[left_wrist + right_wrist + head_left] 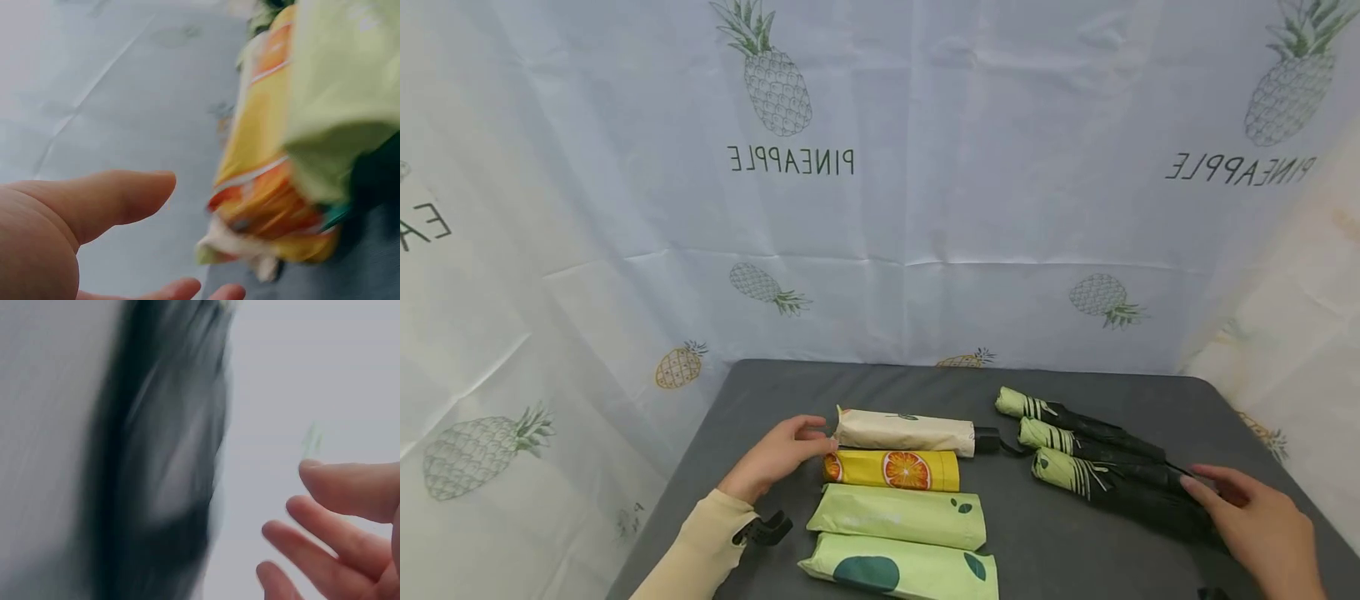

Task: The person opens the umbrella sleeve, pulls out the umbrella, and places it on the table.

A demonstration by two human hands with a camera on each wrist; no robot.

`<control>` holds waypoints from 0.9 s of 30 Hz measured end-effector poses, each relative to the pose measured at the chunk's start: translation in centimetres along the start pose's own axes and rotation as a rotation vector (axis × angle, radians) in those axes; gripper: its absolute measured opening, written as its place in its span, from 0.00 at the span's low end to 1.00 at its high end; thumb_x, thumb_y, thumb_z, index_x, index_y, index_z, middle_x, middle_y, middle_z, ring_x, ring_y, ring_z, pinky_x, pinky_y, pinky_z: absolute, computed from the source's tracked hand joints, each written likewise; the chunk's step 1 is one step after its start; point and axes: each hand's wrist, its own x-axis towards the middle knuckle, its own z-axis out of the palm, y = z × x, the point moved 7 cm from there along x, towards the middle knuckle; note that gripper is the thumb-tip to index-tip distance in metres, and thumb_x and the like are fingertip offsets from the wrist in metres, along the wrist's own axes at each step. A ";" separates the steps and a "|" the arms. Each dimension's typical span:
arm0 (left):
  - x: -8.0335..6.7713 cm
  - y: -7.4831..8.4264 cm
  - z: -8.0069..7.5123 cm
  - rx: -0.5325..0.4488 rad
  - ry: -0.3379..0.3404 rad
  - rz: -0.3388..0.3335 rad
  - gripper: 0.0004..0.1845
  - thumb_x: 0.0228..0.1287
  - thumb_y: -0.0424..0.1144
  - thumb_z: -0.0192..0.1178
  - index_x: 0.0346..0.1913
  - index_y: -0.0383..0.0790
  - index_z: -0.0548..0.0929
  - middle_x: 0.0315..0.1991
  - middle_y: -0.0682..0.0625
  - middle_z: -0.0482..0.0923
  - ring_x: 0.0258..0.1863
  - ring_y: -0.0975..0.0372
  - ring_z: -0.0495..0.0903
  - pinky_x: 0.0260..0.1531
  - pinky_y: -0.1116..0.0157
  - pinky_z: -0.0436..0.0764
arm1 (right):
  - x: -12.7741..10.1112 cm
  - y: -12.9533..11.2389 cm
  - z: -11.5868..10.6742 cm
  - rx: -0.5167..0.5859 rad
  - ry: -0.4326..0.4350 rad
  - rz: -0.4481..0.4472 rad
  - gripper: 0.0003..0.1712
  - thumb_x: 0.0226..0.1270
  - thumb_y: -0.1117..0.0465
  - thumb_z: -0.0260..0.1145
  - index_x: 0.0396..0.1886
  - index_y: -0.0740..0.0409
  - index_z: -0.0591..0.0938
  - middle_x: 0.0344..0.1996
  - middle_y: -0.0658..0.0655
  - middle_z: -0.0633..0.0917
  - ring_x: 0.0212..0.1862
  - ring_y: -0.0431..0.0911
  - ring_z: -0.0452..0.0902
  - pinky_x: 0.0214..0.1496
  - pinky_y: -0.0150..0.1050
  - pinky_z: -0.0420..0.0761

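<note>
Lying relaxed on the grey table (1045, 542), the right hand (1262, 521) at four o'clock touched the nearest black-and-green umbrella (1120, 487), while the left hand (778, 458), fingers loose, rested against the yellow orange-print umbrella (891, 470) at nine o'clock, just before the cream umbrella (904, 432)

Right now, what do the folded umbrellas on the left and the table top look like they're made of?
The sleeved umbrellas, such as the orange-slice one by the left hand, look like thin woven fabric, matte, with soft creases; likely polyester, though that's uncertain. The table top seems covered in dark grey matte cloth or felt, showing no glare.
</note>
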 end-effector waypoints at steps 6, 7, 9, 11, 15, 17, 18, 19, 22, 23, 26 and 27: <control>3.0 0.0 -1.0 -0.025 -0.025 0.003 0.41 0.67 0.53 0.76 0.77 0.40 0.75 0.68 0.40 0.83 0.66 0.46 0.82 0.69 0.39 0.79 | -0.3 -14.3 4.0 0.093 0.045 -0.347 0.23 0.78 0.51 0.72 0.66 0.54 0.87 0.58 0.69 0.89 0.55 0.66 0.87 0.48 0.61 0.86; 3.5 -0.1 -1.0 -0.029 -0.037 0.003 0.40 0.67 0.52 0.76 0.77 0.40 0.76 0.66 0.40 0.84 0.64 0.47 0.83 0.69 0.40 0.79 | -0.2 -16.1 5.3 0.108 0.005 -0.370 0.23 0.77 0.53 0.73 0.67 0.53 0.86 0.60 0.69 0.88 0.58 0.67 0.86 0.51 0.62 0.87; 4.3 -0.4 -0.6 -0.029 -0.063 0.005 0.39 0.66 0.50 0.77 0.76 0.39 0.77 0.64 0.41 0.86 0.61 0.49 0.85 0.68 0.41 0.80 | 0.0 -18.8 7.7 0.123 -0.086 -0.396 0.25 0.76 0.56 0.73 0.70 0.53 0.85 0.64 0.69 0.86 0.62 0.69 0.83 0.56 0.64 0.87; 4.8 -0.5 -0.2 -0.030 -0.087 -0.002 0.39 0.65 0.48 0.78 0.76 0.39 0.77 0.62 0.41 0.87 0.61 0.49 0.85 0.69 0.41 0.80 | 0.1 -20.5 9.8 0.121 -0.147 -0.405 0.26 0.75 0.59 0.74 0.70 0.54 0.84 0.66 0.70 0.85 0.65 0.70 0.82 0.59 0.65 0.87; 5.4 -0.5 0.4 -0.010 -0.112 -0.001 0.40 0.63 0.46 0.79 0.75 0.35 0.78 0.62 0.41 0.86 0.64 0.48 0.84 0.72 0.40 0.78 | 0.3 -22.0 12.3 0.111 -0.194 -0.408 0.27 0.71 0.66 0.75 0.69 0.58 0.84 0.66 0.70 0.85 0.64 0.69 0.82 0.60 0.64 0.87; 5.6 -0.5 0.5 -0.003 -0.108 -0.006 0.39 0.62 0.45 0.79 0.74 0.34 0.78 0.62 0.40 0.85 0.65 0.46 0.82 0.73 0.39 0.77 | 0.5 -22.4 12.9 0.113 -0.203 -0.411 0.27 0.70 0.68 0.74 0.69 0.59 0.85 0.65 0.70 0.85 0.64 0.69 0.83 0.60 0.64 0.87; 5.7 -0.5 0.4 0.003 -0.101 -0.008 0.39 0.62 0.44 0.79 0.74 0.33 0.79 0.63 0.40 0.85 0.65 0.46 0.82 0.73 0.39 0.77 | 0.6 -22.6 13.2 0.111 -0.205 -0.417 0.27 0.70 0.68 0.75 0.68 0.59 0.85 0.65 0.70 0.85 0.64 0.69 0.83 0.60 0.64 0.87; 5.8 -0.5 0.3 0.010 -0.095 -0.011 0.39 0.63 0.44 0.79 0.74 0.33 0.79 0.63 0.40 0.85 0.65 0.46 0.82 0.72 0.39 0.77 | 0.6 -22.7 13.4 0.106 -0.208 -0.424 0.26 0.70 0.68 0.75 0.68 0.59 0.85 0.65 0.70 0.85 0.64 0.69 0.82 0.60 0.64 0.87; 5.9 -0.6 0.1 0.022 -0.084 -0.023 0.39 0.63 0.44 0.79 0.74 0.32 0.78 0.64 0.40 0.84 0.66 0.45 0.81 0.72 0.39 0.77 | 0.8 -23.0 14.0 0.092 -0.226 -0.436 0.26 0.70 0.66 0.76 0.66 0.58 0.86 0.64 0.69 0.86 0.65 0.69 0.82 0.60 0.65 0.86; 5.9 -0.6 0.0 0.027 -0.081 -0.024 0.39 0.63 0.44 0.79 0.74 0.32 0.78 0.64 0.39 0.84 0.67 0.44 0.80 0.72 0.39 0.77 | 0.8 -23.1 14.2 0.090 -0.232 -0.438 0.25 0.69 0.66 0.76 0.66 0.57 0.87 0.64 0.69 0.86 0.65 0.70 0.81 0.60 0.65 0.86; 5.9 -0.6 0.1 0.048 -0.085 -0.012 0.34 0.65 0.44 0.78 0.70 0.33 0.82 0.63 0.40 0.84 0.65 0.45 0.81 0.68 0.41 0.79 | 0.9 -23.0 14.7 0.091 -0.249 -0.433 0.25 0.69 0.66 0.76 0.65 0.57 0.87 0.64 0.68 0.86 0.66 0.70 0.81 0.60 0.65 0.86; 6.0 -0.6 0.1 0.060 -0.089 -0.001 0.29 0.65 0.45 0.78 0.65 0.35 0.85 0.60 0.42 0.85 0.61 0.46 0.81 0.65 0.44 0.81 | 1.0 -23.0 14.7 0.094 -0.250 -0.432 0.24 0.69 0.67 0.76 0.64 0.57 0.88 0.63 0.68 0.86 0.65 0.71 0.81 0.60 0.65 0.86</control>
